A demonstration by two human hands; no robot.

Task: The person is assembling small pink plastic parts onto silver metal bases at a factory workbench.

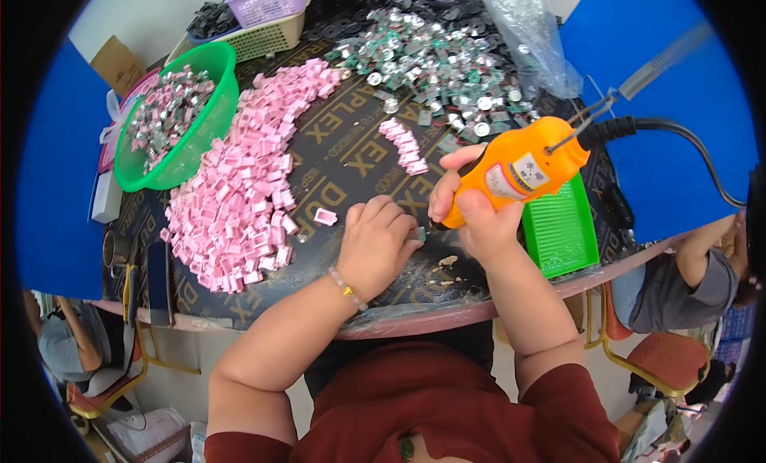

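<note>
My right hand [487,227] is wrapped round an orange electric screwdriver [511,172], its tip pointing down to the left. My left hand [373,243] rests on the dark table with its fingers closed. At its fingertips, just below the driver's tip, shows a small greenish part [420,234], mostly hidden. One small pink plastic housing [325,216] lies left of that hand. Beyond both hands is a short row of pink pieces [404,146]. A large heap of pink housings [239,199] spreads at the left, and small circuit boards with silver discs [447,72] are piled at the back.
A green basket [227,80] of mixed parts stands at the left, with a phone [159,283] near the edge. A green tray [562,231] lies right of my right hand. The driver's black cord [694,140] and hanging spring [662,62] run right. People sit on both sides.
</note>
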